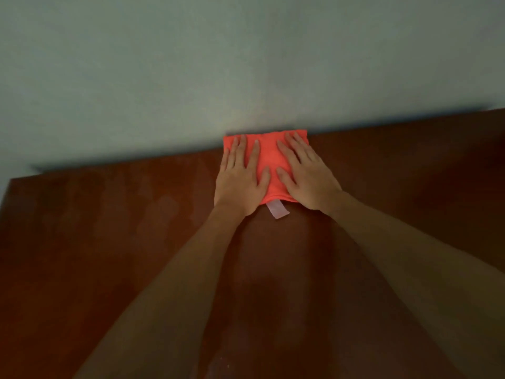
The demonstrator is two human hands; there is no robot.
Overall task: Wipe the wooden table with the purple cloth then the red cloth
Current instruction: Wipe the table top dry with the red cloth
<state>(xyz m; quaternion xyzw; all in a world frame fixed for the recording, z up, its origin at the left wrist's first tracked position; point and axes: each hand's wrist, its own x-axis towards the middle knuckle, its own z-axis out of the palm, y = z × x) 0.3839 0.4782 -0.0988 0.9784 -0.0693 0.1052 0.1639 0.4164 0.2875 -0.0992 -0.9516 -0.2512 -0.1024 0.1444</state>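
Wooden table [109, 242] (dim, perhaps streaked), both hands flat on red cloth [269, 157]

Red cloth [269, 157], seemingly folded, flat at wooden table's [109, 242] far edge, white tag [278, 210] nearest.

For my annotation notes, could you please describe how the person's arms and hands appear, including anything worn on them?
Both forearms are bare, with no sleeves in view. The left hand and right hand wear no gloves, and no rings, watch or bracelets can be seen in this dim, blurry picture. The fingernails look short.
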